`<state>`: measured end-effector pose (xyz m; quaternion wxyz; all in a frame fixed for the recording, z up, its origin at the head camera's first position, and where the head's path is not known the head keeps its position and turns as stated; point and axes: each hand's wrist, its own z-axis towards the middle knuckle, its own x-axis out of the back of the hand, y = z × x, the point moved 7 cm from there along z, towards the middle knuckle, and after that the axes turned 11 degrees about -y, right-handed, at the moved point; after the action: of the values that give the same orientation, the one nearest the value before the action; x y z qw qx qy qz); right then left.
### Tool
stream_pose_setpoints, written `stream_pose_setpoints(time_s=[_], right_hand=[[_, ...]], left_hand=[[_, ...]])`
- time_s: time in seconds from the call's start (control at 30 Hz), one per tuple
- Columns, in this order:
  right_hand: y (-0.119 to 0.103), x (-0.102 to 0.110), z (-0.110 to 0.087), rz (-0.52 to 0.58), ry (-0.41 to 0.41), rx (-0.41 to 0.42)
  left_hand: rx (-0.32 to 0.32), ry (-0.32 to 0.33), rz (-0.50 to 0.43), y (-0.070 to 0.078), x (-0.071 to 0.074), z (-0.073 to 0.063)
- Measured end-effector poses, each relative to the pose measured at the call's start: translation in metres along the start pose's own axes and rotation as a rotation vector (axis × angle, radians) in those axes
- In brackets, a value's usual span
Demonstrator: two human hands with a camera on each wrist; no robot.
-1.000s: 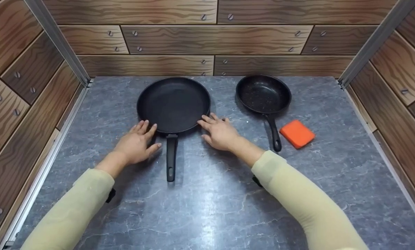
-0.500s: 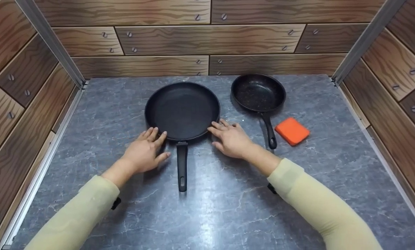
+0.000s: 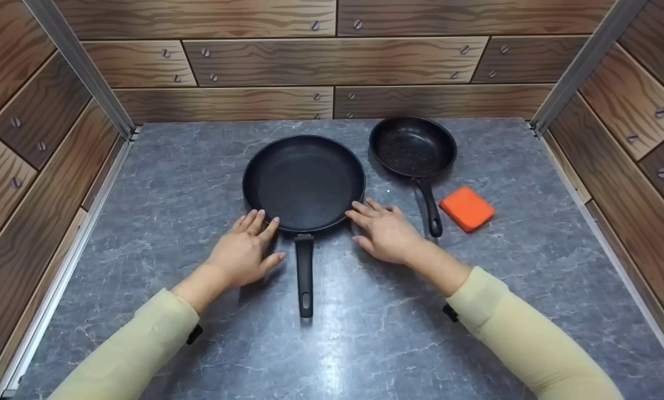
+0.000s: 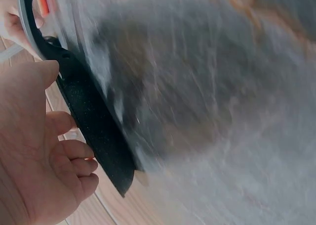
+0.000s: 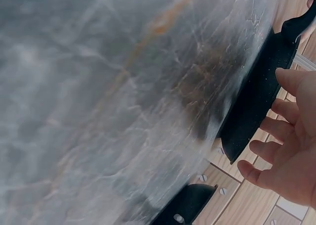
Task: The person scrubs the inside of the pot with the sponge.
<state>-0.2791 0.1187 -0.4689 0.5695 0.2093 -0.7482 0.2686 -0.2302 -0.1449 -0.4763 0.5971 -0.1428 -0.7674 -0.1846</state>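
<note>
Big pan [image 3: 304, 186] flat on the table [image 3: 537, 244], left hand [image 3: 240, 256] and right hand [image 3: 387, 234] touching its near side, one each side of the handle [image 3: 305, 283], both loosely spread and clamped on nothing, apparently placed so to steady it evenly!

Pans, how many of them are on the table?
2. The large pan is in front of the left hand and right hand; the small pan is to its right, near the orange block. No others show.
</note>
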Motion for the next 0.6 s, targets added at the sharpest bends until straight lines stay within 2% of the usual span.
stream_pose_setpoints(time_s=[0.3,0.6], right_hand=[[0.005,0.001,-0.019,0.022,0.006,0.003],[0.008,-0.003,-0.034,0.029,0.021,0.021]], left_hand=[[-0.010,-0.020,0.010,0.020,0.000,-0.004],[-0.029,-0.017,0.022,0.032,-0.006,-0.007]])
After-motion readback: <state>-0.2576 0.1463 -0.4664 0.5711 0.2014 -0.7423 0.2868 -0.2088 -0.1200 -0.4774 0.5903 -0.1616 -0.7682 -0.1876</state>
